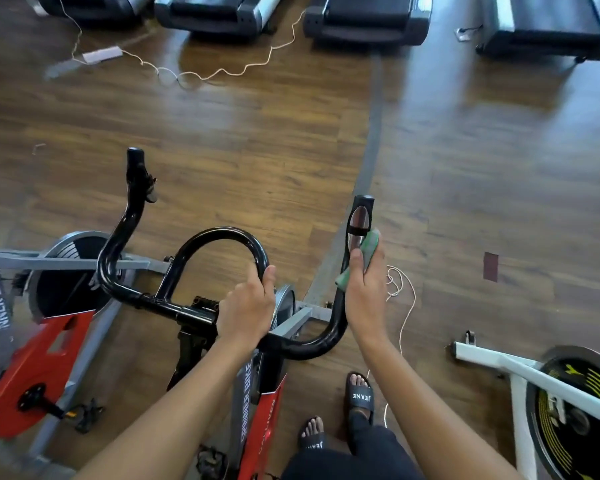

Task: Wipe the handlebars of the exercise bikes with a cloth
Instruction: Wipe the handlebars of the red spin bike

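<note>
Black handlebars (118, 289) of a red and grey spinner bike (260, 410) stretch across the middle of the view. My left hand (248, 306) grips the right side of the central loop where it meets the crossbar. My right hand (366, 289) presses a green cloth (369, 245) against the right upright grip (361, 216), just below its shiny metal sensor plates. The cloth is wrapped around the bar under my fingers. The left upright grip (136, 174) stands free.
A second red spinner bike (39, 358) stands to the left, a white bike with a yellow-striped flywheel (575, 410) to the right. Treadmill ends (219, 12) line the far side. White cables (402, 306) trail over the wooden floor. My sandalled feet (359, 393) stand below.
</note>
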### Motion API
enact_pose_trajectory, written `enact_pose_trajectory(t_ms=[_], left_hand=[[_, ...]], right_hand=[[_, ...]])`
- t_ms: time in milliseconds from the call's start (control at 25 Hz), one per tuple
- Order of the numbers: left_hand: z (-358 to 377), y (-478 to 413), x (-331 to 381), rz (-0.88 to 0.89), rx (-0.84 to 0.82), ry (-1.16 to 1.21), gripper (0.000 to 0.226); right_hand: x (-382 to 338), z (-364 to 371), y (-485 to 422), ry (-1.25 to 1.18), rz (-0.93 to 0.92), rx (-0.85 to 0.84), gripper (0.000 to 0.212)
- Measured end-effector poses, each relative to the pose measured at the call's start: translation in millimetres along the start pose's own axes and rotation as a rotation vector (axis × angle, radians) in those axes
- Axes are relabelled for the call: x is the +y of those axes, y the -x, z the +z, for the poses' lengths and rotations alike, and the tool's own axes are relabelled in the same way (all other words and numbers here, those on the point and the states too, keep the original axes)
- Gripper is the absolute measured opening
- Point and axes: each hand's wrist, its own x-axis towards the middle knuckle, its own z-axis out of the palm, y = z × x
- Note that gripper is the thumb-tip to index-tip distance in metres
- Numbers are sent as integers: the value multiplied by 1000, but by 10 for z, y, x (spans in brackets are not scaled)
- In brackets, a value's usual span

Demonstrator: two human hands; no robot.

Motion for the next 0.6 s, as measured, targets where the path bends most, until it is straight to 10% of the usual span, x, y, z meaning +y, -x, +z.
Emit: enact_pose_trajectory(t_ms=[400,600], left_hand=[[-291,2,-437,96,310,85,32],[-354,-18,-596,91,129,27,53]], right_hand=[[52,53,-143,50,-3,55,44],[414,104,542,-57,111,43,52]])
